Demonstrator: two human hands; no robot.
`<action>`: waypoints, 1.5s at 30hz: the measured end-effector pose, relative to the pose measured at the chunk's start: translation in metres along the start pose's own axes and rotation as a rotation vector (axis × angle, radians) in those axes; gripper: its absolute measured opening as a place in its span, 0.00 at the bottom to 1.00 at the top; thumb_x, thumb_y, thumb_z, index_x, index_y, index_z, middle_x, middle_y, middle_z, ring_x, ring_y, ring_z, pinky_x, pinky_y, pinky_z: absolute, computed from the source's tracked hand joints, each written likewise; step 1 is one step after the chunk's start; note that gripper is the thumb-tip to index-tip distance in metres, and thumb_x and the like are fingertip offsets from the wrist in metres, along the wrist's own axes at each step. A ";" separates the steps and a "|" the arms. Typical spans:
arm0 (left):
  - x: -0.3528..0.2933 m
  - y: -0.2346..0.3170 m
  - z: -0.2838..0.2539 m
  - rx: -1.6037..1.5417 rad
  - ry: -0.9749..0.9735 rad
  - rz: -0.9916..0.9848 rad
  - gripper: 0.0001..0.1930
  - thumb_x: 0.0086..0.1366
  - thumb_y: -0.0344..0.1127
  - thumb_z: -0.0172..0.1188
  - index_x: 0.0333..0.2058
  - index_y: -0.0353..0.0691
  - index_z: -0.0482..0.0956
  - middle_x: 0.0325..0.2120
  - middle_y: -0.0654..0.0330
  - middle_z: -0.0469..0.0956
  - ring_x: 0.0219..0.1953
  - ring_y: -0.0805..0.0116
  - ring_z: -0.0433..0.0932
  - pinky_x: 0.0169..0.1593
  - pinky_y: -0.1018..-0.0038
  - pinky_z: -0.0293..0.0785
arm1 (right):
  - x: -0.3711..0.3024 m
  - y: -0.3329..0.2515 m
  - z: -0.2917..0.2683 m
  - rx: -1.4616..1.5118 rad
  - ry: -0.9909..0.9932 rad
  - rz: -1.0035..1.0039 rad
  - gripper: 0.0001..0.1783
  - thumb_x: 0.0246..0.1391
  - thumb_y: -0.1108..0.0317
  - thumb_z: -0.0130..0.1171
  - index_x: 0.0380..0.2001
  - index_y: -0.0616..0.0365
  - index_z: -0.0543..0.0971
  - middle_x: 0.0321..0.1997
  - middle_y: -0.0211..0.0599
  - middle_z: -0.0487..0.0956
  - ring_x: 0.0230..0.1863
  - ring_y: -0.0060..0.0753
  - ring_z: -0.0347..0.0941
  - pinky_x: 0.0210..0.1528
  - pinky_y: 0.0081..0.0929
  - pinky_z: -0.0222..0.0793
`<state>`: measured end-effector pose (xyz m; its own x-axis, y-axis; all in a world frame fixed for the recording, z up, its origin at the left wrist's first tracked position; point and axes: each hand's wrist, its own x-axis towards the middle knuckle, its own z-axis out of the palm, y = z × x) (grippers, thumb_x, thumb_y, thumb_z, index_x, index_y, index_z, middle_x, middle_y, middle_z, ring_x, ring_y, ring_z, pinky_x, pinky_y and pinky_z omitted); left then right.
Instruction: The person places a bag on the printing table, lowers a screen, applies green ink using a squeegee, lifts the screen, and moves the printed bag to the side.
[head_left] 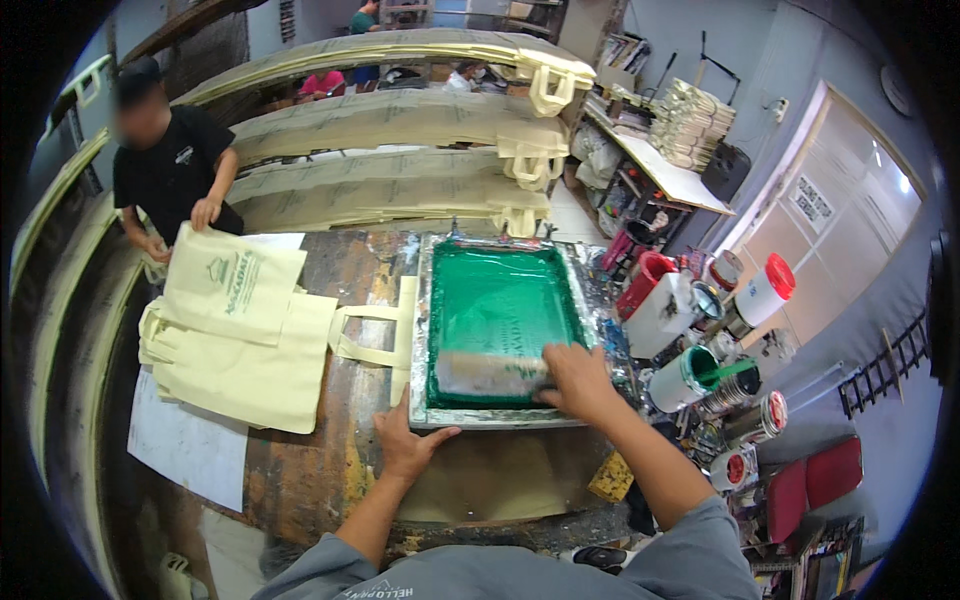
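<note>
So my right hand (pixel 578 383) is wrapped around the squeegee (pixel 492 374), fingers clamped over its right end, and it's sitting at the near edge of the screen (pixel 500 300), right in the green ink. My left hand (pixel 405 447) is flat on the near-left corner of the frame (pixel 420 330), fingers spread and thumb lying along the rail, pinning it, not gripping anything.

Stuff I'd worry about: I'm only holding the squeegee at one end, so the far left side could ride lighter and give a patchy print. If my left hand slips off that inky corner, I reckon the frame shifts on the bag (pixel 370 335) underneath and the print smears or doubles. Also the open paint cans (pixel 688 378) are just beside my right elbow, so one sloppy pull back could knock one over.

Orientation: the squeegee's long axis runs left to right across the screen, parallel to the near rail, blade edge down into the mesh. The screen's long side runs away from me, toward the stacked bags (pixel 390 180) at the back. The bag handles stick out to the left from under the frame. Another person (pixel 170 170) is sorting printed bags (pixel 235 330) on the far left, well apart from my hands.
</note>
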<state>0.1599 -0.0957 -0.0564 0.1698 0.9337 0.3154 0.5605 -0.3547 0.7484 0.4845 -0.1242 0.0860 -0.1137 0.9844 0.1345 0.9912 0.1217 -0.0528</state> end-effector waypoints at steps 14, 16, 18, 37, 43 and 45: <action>-0.002 -0.016 0.004 0.107 -0.002 0.121 0.64 0.44 0.73 0.80 0.71 0.33 0.72 0.33 0.60 0.83 0.37 0.59 0.78 0.53 0.58 0.61 | 0.174 0.073 0.083 -0.157 0.223 0.059 0.34 0.41 0.56 0.83 0.51 0.50 0.78 0.50 0.34 0.81 0.55 0.47 0.75 0.59 0.61 0.63; -0.004 -0.005 -0.008 0.233 0.035 0.125 0.63 0.44 0.75 0.78 0.70 0.34 0.75 0.32 0.59 0.79 0.37 0.59 0.76 0.53 0.57 0.61 | 0.200 0.095 0.076 -0.133 0.136 -0.002 0.35 0.43 0.55 0.83 0.53 0.49 0.78 0.55 0.35 0.82 0.61 0.49 0.76 0.61 0.66 0.66; 0.004 0.013 -0.023 0.396 0.007 0.115 0.61 0.43 0.78 0.77 0.67 0.36 0.79 0.33 0.58 0.75 0.38 0.58 0.73 0.51 0.55 0.61 | 0.215 0.111 0.068 -0.094 0.055 -0.001 0.37 0.44 0.56 0.82 0.57 0.46 0.77 0.56 0.36 0.84 0.60 0.48 0.79 0.55 0.63 0.70; 0.258 0.034 0.089 0.531 0.016 0.657 0.31 0.62 0.68 0.69 0.32 0.40 0.78 0.32 0.55 0.80 0.35 0.50 0.80 0.39 0.57 0.78 | 0.149 0.068 0.082 -0.143 0.233 0.002 0.31 0.47 0.59 0.81 0.53 0.47 0.77 0.50 0.30 0.83 0.54 0.42 0.79 0.55 0.53 0.67; 0.178 0.047 0.063 0.503 -0.010 0.642 0.31 0.61 0.67 0.71 0.32 0.40 0.79 0.31 0.55 0.79 0.34 0.51 0.80 0.38 0.57 0.77 | 0.073 0.030 0.069 -0.139 0.224 -0.031 0.28 0.44 0.59 0.81 0.47 0.48 0.76 0.43 0.29 0.80 0.48 0.41 0.78 0.51 0.48 0.66; 0.144 0.052 0.050 0.478 -0.009 0.639 0.31 0.60 0.67 0.71 0.32 0.40 0.79 0.32 0.55 0.79 0.34 0.52 0.79 0.37 0.57 0.76 | 0.041 0.015 0.063 -0.131 0.180 -0.029 0.28 0.44 0.61 0.80 0.48 0.48 0.76 0.44 0.30 0.80 0.49 0.42 0.77 0.52 0.48 0.65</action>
<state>0.2540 0.0229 -0.0013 0.5810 0.5576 0.5929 0.6390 -0.7637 0.0921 0.4905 -0.0738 0.0283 -0.1401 0.9406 0.3093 0.9894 0.1205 0.0815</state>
